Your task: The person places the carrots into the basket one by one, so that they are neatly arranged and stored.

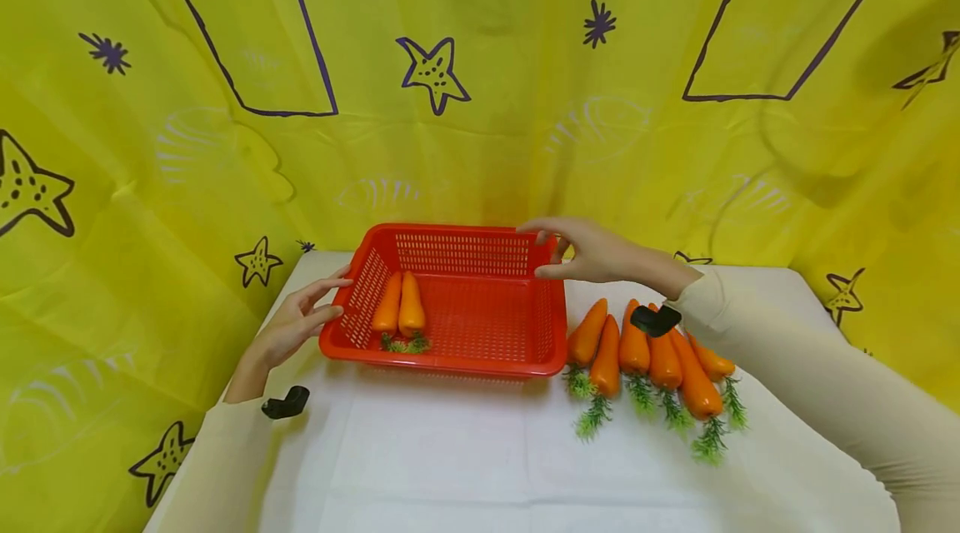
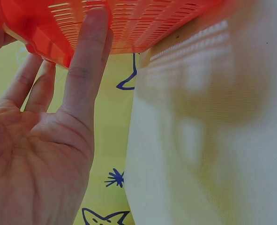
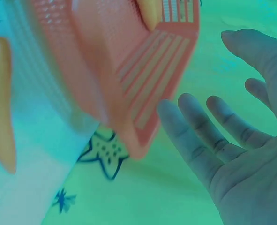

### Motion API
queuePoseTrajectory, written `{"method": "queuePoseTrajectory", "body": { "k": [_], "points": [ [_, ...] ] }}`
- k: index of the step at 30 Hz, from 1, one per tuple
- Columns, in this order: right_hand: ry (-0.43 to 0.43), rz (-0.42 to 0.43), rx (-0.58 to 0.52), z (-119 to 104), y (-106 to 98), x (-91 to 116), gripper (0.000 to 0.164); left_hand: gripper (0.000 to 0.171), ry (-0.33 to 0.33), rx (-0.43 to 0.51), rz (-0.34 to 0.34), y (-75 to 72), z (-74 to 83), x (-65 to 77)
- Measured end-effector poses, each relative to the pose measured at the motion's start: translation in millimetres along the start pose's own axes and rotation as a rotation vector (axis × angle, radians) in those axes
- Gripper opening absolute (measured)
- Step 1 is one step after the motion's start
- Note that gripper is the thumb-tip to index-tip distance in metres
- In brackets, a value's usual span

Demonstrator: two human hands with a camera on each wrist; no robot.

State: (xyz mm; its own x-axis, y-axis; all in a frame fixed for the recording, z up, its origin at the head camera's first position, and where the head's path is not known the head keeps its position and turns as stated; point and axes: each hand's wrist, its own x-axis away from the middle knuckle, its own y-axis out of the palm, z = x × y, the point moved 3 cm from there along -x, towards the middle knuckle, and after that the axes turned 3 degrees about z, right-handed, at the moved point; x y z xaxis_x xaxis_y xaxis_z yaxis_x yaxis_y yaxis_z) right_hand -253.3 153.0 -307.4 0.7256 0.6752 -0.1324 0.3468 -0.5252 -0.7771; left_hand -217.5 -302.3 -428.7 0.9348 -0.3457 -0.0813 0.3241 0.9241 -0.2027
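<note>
A red plastic basket (image 1: 450,364) with slotted walls sits on the white table. Inside it, at the left end, two orange carrots (image 1: 411,308) with green tops lie side by side. My left hand (image 1: 288,326) is at the basket's left rim, its fairly straight fingers and thumb against the outside; the left wrist view shows one digit (image 2: 87,51) lying along the slotted wall. At the far right corner, my right hand (image 1: 592,251) hovers with fingers spread and nothing between them. In the right wrist view its fingertips come close to the basket's edge (image 3: 152,126).
Several more carrots (image 1: 697,383) with green tops lie bunched on the table right of the basket, below the right forearm. A yellow curtain (image 1: 487,158) with drawn stars and fish hangs close behind the basket and along both sides. White cloth (image 1: 435,458) covers the table.
</note>
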Motion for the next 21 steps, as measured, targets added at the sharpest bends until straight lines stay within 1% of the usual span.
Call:
{"method": "queuePoseTrajectory", "body": {
  "k": [5, 10, 16, 21],
  "points": [
    [0.021, 0.035, 0.027, 12.4, -13.9, 23.9, 0.062, 0.045, 0.005, -0.006, 0.001, -0.1, 0.2, -1.0],
    [0.061, 0.057, 0.048, 25.0, -23.6, 48.5, 0.062, 0.045, 0.004, -0.014, 0.001, 0.8, 0.6, -1.0],
    [0.119, 0.073, 0.039, 39.2, -29.4, 76.7, 0.062, 0.046, 0.002, -0.014, 0.001, 1.2, 0.4, -0.2],
    [0.153, 0.086, 0.054, 53.0, -33.5, 96.9, 0.063, 0.046, 0.017, -0.032, 0.001, 0.4, 0.1, 0.2]
  ]
}}
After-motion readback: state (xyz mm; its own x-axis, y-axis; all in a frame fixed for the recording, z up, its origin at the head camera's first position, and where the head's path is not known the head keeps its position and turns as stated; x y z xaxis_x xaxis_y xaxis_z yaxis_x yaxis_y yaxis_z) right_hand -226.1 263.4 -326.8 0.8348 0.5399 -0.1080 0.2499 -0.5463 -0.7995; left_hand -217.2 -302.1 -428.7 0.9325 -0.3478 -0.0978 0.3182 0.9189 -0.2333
